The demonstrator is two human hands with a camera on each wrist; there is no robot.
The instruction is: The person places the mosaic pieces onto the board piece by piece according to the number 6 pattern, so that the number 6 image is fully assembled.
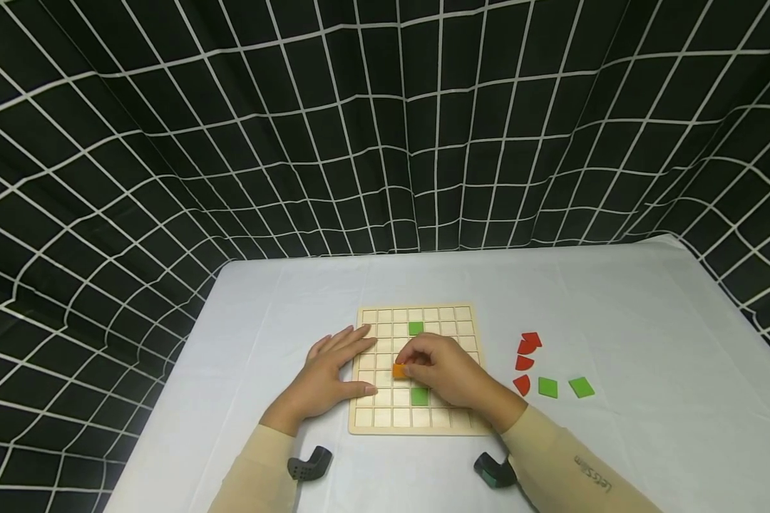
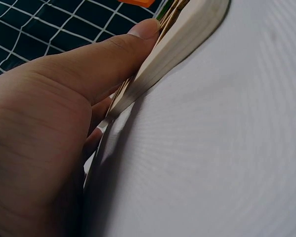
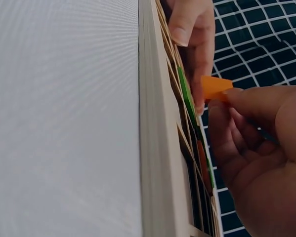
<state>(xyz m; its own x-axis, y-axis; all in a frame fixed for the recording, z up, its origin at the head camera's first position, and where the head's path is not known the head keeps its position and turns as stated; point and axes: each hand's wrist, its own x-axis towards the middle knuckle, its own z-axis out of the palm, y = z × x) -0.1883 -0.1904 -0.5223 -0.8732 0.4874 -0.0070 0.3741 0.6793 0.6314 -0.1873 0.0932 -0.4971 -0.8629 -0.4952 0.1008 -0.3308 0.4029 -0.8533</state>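
A pale wooden grid board (image 1: pixel 367 420) lies on the white table. My right hand (image 1: pixel 448 372) is over its middle, pinching an orange tile (image 1: pixel 398 370) between thumb and fingers. In the right wrist view that orange tile (image 3: pixel 215 88) is held up at the board's surface. One green square tile (image 1: pixel 416 328) sits in a cell farther back, and another green tile (image 1: pixel 419 397) lies in a cell nearer the front. My left hand (image 1: pixel 327 374) rests along the board's left edge with fingers spread, its thumb (image 2: pixel 145 29) on the rim. The right hand covers several cells.
Right of the board lie several red quarter-circle pieces (image 1: pixel 524 363) and two loose green squares, one nearer (image 1: pixel 548 387) and one farther right (image 1: pixel 581 387). Dark wrist-worn devices, left (image 1: pixel 311 464) and right (image 1: pixel 494 472), show below the hands. A black gridded curtain (image 1: pixel 411 142) stands behind the table.
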